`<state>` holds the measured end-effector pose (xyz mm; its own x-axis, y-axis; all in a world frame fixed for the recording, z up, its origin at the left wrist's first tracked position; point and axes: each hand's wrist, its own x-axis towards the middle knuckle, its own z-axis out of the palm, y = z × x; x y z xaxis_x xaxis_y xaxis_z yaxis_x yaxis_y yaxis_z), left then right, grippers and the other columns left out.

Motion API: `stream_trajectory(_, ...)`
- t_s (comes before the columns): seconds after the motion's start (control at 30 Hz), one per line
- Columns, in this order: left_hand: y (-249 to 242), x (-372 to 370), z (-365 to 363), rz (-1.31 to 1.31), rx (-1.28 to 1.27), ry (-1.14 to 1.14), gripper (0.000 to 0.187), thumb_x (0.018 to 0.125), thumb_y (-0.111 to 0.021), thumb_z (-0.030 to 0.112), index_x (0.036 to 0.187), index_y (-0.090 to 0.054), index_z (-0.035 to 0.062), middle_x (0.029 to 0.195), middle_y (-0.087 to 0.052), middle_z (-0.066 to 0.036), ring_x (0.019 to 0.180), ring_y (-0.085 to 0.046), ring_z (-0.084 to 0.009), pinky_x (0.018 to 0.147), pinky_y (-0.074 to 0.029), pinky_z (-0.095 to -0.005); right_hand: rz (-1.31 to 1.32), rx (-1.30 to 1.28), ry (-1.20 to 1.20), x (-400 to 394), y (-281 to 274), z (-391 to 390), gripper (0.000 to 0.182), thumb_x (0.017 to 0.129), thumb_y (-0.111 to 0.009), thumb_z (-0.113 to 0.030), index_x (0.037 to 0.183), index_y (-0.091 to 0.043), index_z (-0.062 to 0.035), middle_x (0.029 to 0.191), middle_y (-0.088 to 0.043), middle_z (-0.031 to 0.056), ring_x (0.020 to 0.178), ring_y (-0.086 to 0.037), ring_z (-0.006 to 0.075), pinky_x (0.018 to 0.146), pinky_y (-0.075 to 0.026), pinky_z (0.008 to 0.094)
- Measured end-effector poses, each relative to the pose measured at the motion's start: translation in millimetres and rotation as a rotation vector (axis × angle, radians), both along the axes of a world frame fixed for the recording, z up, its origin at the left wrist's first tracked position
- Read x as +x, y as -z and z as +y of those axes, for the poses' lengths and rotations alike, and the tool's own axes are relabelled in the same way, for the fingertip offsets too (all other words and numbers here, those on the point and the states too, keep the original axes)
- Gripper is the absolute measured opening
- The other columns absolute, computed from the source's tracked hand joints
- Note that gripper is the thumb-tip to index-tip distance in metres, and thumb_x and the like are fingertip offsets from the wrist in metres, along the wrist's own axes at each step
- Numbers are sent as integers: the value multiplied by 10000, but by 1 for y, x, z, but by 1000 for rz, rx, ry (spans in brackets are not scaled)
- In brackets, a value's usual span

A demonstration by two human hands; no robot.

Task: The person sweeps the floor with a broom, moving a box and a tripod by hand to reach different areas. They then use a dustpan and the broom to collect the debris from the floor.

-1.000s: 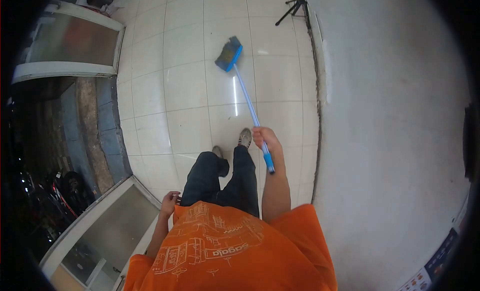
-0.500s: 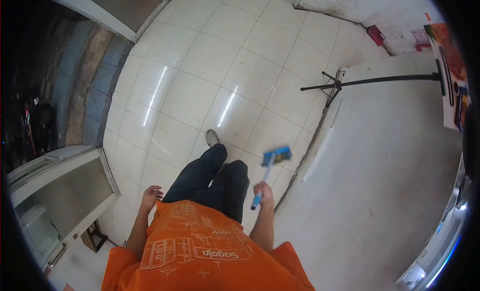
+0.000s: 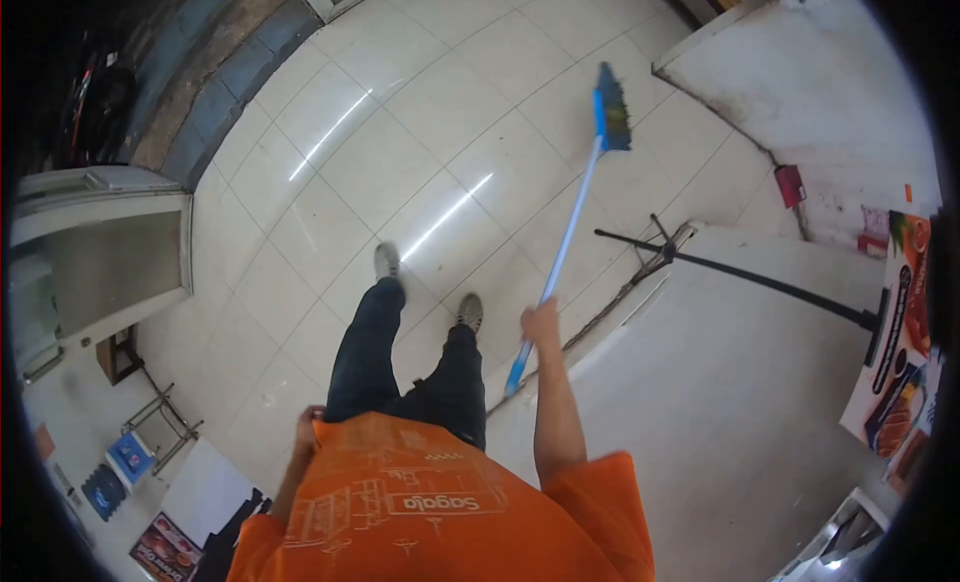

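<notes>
Now the broom (image 3: 572, 214) slants forward-right, bristles away from the right hand (image 3: 541, 324).

Orange short-sleeved T-shirt (image 3: 420, 502) with white line drawing, dark jeans (image 3: 400, 362), grey shoes (image 3: 470, 310)

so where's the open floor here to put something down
The widest bare stretch is the tiled floor between the broom head, the glass door and the shoes. It gets tight on the right, where the tripod leg meets the wall base, beside the right hand on the broom handle.
</notes>
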<state>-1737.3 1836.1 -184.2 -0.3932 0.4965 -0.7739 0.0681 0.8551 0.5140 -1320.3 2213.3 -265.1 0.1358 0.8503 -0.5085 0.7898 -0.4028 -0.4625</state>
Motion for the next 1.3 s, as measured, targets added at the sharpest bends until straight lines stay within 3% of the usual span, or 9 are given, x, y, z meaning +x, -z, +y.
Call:
stream_trajectory(0.23, 2, 102, -24, 217, -179, 61, 201, 824, -505, 191, 903, -577, 20, 725, -617, -119, 646, -590, -177, 580, -476, -288, 520, -759, -310, -61, -110, -70, 167, 786, -493, -138, 813, -444, 19, 539, -506, 109, 433, -525, 209, 394, -412, 349)
stream_trajectory(0.33, -13, 120, -30, 235, -113, 92, 197, 821, -498, 186, 920, -579, 36, 739, -620, -117, 646, -594, -175, 566, -474, -289, 1150, -1049, -277, -122, 3, -111, 234, 772, -573, -188, 610, -492, -41, 444, -448, 37, 344, -419, 127, 341, -338, 292)
stream_trajectory(0.53, -85, 142, -21, -116, -158, -757, 215, 848, -444, 160, 997, -534, 35, 795, -604, -78, 644, -569, -143, 571, -466, -261, 421, -1024, -548, -109, 27, -107, 243, 755, -611, -186, 578, -503, -60, 476, -473, 22, 379, -445, 116, 358, -343, 274)
stream_trajectory(0.7, -56, 187, -136, -160, -427, -706, 260, 825, -490, 174, 1027, -531, 15, 763, -617, -98, 667, -582, -169, 630, -473, -280, 349, -823, -465, 130, 40, -10, 174, 776, -569, -174, 855, -527, -25, 506, -398, -8, 371, -368, 86, 318, -318, 258)
stream_trajectory(0.73, -45, 192, -154, -137, -461, -573, 287, 816, -511, 182, 1037, -526, -1, 769, -625, -115, 690, -593, -182, 652, -474, -287, 228, -835, 23, 80, -20, 17, 155, 775, -553, -152, 822, -519, -8, 501, -413, 17, 363, -387, 111, 316, -326, 257)
stream_trajectory(1.0, -22, 103, -179, -54, -99, -405, 344, 786, -556, 214, 1001, -538, -54, 832, -638, -151, 787, -614, -206, 695, -469, -287, 295, -92, -754, -31, 24, -34, 254, 779, -468, -136, 549, -433, -35, 466, -422, 65, 394, -458, 180, 368, -392, 304)
stream_trajectory(1.07, 0, 52, -192, -134, -258, -433, 347, 799, -542, 221, 1026, -529, -41, 867, -632, -161, 807, -609, -226, 711, -467, -298, 536, -489, -27, -115, -69, -102, 281, 788, -469, -160, 527, -419, -68, 450, -411, 59, 398, -448, 179, 393, -411, 317)
stream_trajectory(1.27, -29, -103, -195, -261, -32, -983, 237, 857, -444, 155, 1040, -519, 25, 865, -604, -107, 762, -583, -175, 669, -470, -281, 466, -1132, -124, -369, -175, -245, 157, 840, -462, -149, 699, -392, -147, 496, -340, -33, 352, -346, 86, 309, -321, 257)
stream_trajectory(1.3, -42, -117, -196, -256, -29, -1000, 237, 857, -444, 155, 1040, -519, 25, 865, -604, -107, 762, -583, -175, 669, -470, -281, 583, -1069, -169, -366, -90, -278, 185, 844, -468, -150, 679, -385, -140, 482, -339, -41, 344, -328, 72, 304, -277, 241)
